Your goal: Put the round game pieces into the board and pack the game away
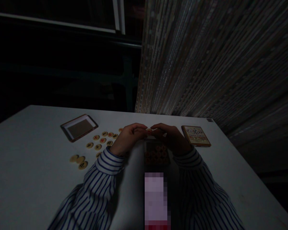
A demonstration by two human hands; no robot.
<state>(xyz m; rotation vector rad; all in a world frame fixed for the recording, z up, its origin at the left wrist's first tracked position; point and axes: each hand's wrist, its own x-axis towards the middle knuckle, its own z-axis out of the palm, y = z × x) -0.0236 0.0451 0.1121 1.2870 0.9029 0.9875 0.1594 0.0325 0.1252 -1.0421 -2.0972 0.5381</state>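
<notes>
My left hand (130, 136) and my right hand (170, 136) meet over the table, fingers bent and closed. Between their fingertips is a round wooden Chinese chess piece (149, 130), which both hands appear to pinch. Just below them sits a shallow dark box (150, 145) with rows of similar pieces in it, deep in shadow. Several loose pieces (102, 140) with red or dark characters lie left of my left hand, partly hidden behind it. Farther left, a small group of pieces (80, 159) overlaps, some showing no character.
An open tray-like lid (73, 139) lies at the back left of the white table (38, 191). To the right rests a flat printed box (196, 135). A beaded curtain (182, 64) hangs behind the table's far edge. The room is dim.
</notes>
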